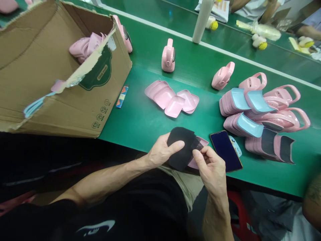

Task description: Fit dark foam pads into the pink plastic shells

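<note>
My left hand [164, 149] is closed around several flat black pads [181, 142] with rounded edges, its thumb pressed on top. At their right side, my right hand [212, 165] pinches a thin dark film [197, 144] between thumb and fingers. A pink curved panel [203, 141] shows partly under the film and the right fingers; most of it is hidden. Just beyond the hands, several loose pink panels [175, 106] lie overlapping on the green table [140, 127].
A cardboard box [112, 87] holding pink pieces stands at left, with a small orange-blue packet [122, 97] beside it. At right are a phone [225, 150], stacked panels with blue faces [239, 100], panels with black faces [269, 142] and pink handled housings [282, 95]. A person sits at far right.
</note>
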{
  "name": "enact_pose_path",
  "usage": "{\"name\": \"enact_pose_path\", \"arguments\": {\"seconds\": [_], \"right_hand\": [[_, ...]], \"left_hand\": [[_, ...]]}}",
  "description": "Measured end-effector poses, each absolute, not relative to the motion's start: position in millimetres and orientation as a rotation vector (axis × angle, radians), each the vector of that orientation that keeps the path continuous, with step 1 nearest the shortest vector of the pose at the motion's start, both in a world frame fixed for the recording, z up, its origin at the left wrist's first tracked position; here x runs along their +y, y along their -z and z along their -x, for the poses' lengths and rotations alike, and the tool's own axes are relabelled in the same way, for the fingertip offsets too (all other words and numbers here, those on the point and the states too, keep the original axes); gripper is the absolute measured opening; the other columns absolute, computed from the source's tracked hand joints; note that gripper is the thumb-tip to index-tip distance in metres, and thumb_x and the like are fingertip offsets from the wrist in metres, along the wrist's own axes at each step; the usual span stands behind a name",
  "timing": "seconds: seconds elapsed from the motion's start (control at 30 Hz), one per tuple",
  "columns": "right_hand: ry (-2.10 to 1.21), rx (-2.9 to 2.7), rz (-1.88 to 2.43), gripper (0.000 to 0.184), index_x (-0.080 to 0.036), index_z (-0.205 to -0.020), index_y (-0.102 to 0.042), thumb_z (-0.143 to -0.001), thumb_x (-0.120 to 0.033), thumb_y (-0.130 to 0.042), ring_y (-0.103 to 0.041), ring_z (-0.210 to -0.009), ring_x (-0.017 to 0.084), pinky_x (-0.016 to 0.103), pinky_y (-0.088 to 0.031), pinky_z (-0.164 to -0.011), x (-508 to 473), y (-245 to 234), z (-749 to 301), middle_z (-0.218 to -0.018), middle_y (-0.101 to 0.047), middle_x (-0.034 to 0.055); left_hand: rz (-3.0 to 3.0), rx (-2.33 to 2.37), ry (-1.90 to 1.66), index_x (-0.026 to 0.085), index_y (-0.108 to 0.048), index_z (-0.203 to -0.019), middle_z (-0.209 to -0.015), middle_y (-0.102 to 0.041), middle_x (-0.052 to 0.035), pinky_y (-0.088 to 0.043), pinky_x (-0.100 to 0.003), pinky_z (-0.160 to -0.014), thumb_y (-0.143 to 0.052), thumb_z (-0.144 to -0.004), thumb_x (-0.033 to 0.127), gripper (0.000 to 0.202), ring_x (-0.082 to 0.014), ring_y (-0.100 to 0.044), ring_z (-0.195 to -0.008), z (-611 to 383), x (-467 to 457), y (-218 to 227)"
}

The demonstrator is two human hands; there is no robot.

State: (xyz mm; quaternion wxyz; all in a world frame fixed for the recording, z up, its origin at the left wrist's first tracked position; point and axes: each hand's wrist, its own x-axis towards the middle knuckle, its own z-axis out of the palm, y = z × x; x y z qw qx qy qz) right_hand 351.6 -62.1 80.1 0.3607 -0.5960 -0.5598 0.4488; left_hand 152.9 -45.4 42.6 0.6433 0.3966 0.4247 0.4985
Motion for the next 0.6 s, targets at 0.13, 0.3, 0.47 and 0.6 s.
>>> {"name": "enact_pose_path", "arguments": {"seconds": [0.13, 0.3, 0.47, 0.6], "right_hand": [[-1.220, -1.356, 1.573, 0.041, -0.020, -0.080, -0.062, -0.097, -0.054, -0.076, -0.039, -0.059, 0.009, 0.022, -0.032, -0.052, -58.2, -77.1, -370.3, -0.068, -0.047, -0.0050], [-1.231, -1.411, 1.677, 0.045, -0.020, -0.076, -0.060, -0.090, -0.058, -0.079, -0.034, -0.058, 0.009, 0.023, -0.028, -0.052, -45.3, -69.1, -393.9, -0.065, -0.042, -0.0057], [-1.155, -1.502, 1.752, 0.043, -0.020, -0.077, -0.065, -0.091, -0.059, -0.077, -0.037, -0.060, 0.010, 0.025, -0.033, -0.055, -40.0, -65.5, -396.3, -0.065, -0.047, -0.0048], [-1.100, -1.514, 1.754, 0.041, -0.021, -0.080, -0.067, -0.093, -0.059, -0.077, -0.042, -0.060, 0.011, 0.025, -0.035, -0.056, -39.5, -63.7, -394.7, -0.068, -0.052, -0.0040]], "left_hand": [[-0.820, 0.969, -1.171, 0.012, -0.077, -0.124, -0.111, -0.082, -0.0127, -0.062, -0.031, -0.083, -0.082, -0.094, 0.056, 0.053, -0.0275, -0.077, -0.103, -153.8, -46.3, -36.2], [-0.687, 1.052, -1.200, 0.013, -0.076, -0.118, -0.100, -0.081, -0.0096, -0.060, -0.029, -0.073, -0.086, -0.091, 0.056, 0.052, -0.0208, -0.073, -0.083, -151.1, -44.1, -20.1], [-0.700, 1.029, -1.180, 0.013, -0.078, -0.118, -0.105, -0.080, -0.0105, -0.061, -0.032, -0.080, -0.085, -0.091, 0.056, 0.051, -0.0220, -0.074, -0.088, -150.8, -40.2, -12.5], [-0.727, 0.984, -1.150, 0.013, -0.078, -0.123, -0.105, -0.081, -0.0105, -0.060, -0.032, -0.082, -0.083, -0.093, 0.056, 0.052, -0.0226, -0.074, -0.091, -151.3, -37.5, -9.6]]}}
